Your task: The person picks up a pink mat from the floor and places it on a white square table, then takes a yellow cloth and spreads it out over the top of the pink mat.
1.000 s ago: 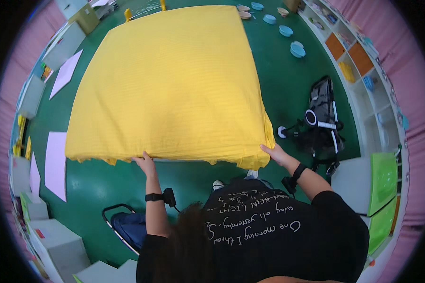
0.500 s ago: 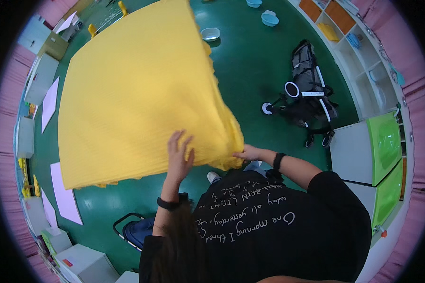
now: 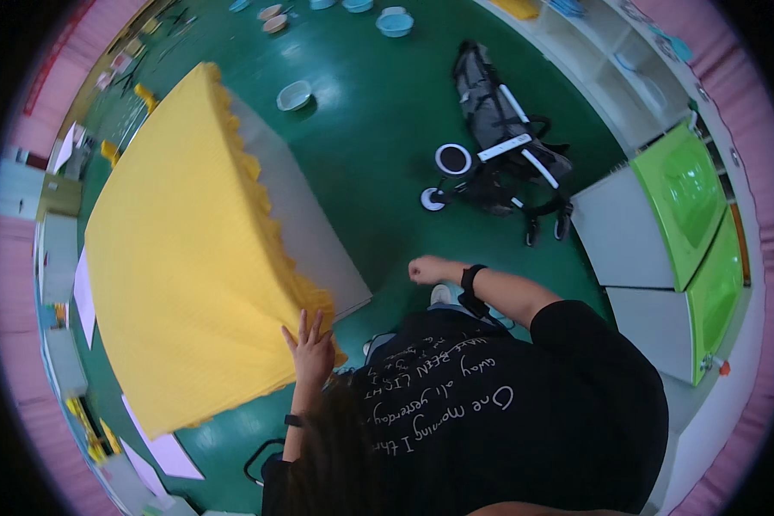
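A yellow fitted sheet (image 3: 189, 249) with a gathered, ruffled edge lies over a large flat-topped block, whose pale grey side (image 3: 305, 215) shows along the right. Near the sheet's closest corner, my left hand (image 3: 313, 351) rests on the fabric with its fingers spread. My right hand (image 3: 427, 269) hangs over the green floor to the right of the block, off the sheet. Its fingers are curled closed, and nothing shows in them. Each wrist wears a black band.
A folded grey-and-black stroller (image 3: 499, 138) stands to the right on the green floor. Beyond the block are a pale basin (image 3: 295, 95) and a blue basin (image 3: 395, 23). Cabinets with green basin tops (image 3: 679, 198) line the right side. Lilac boards (image 3: 168, 447) lie at left.
My right hand has let go of the sheet's corner and moved away from it. My left hand has come down onto the sheet. The grey side is now uncovered, and the view has turned.
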Demonstrator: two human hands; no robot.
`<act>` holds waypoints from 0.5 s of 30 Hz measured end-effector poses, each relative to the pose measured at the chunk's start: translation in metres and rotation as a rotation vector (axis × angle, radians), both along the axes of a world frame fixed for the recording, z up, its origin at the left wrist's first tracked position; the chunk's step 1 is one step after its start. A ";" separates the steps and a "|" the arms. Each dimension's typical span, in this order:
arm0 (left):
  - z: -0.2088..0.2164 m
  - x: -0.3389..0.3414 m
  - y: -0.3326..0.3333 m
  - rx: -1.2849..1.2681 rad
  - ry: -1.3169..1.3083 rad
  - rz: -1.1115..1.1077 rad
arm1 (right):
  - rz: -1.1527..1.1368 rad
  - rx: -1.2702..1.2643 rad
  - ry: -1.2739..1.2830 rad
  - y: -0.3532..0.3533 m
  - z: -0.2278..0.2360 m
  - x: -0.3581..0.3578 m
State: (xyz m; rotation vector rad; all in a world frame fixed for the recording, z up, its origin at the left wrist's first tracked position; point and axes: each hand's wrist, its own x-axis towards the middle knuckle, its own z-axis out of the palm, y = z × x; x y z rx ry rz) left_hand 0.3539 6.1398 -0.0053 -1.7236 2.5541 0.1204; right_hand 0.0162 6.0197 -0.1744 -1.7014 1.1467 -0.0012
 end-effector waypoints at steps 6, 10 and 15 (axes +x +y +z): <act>-0.002 -0.054 -0.059 0.268 -0.048 0.123 | -0.567 -0.179 0.062 -0.040 0.011 -0.129; 0.013 -0.081 -0.129 0.182 0.144 0.148 | -0.764 -0.074 -0.112 -0.059 0.018 -0.166; -0.005 -0.071 -0.209 0.207 0.461 0.218 | -0.721 0.020 -0.244 -0.100 0.026 -0.169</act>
